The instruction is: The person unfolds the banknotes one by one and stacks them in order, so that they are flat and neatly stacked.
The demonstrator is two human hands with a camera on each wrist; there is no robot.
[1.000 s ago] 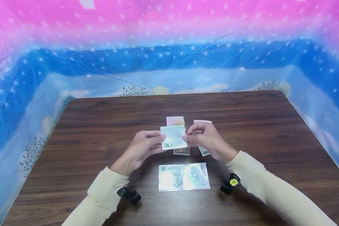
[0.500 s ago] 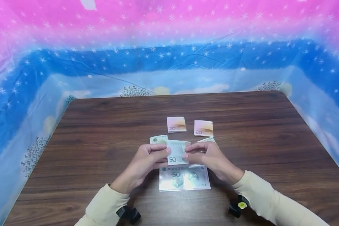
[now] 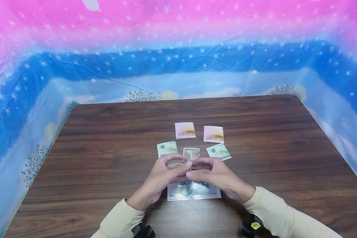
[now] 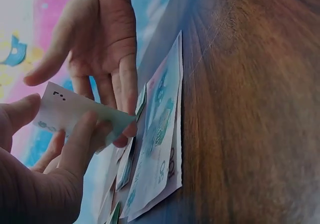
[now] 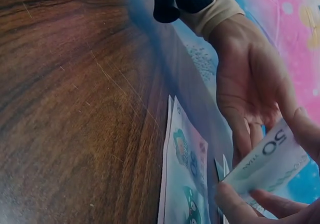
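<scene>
A folded 50 yuan banknote is held on edge between both hands, above an unfolded 50 yuan note on the table. My left hand grips it with thumb and fingers; in the left wrist view the fingers lie across its face. My right hand pinches its edges, thumb at one corner and a fingertip at another in the right wrist view. Under the unfolded note, the left wrist view shows a second note marked 100. Just beyond the hands lies a folded brownish note, partly covered by the fingers.
Two folded pink 20 notes lie farthest back. A folded green note lies on the left and another green note on the right. The dark wooden table reaches back to a snowflake-patterned cloth.
Both hands have brought the folded 50 note toward the body and turned it from face-up to nearly edge-on. The pink and green notes behind have come into full or fuller view.
</scene>
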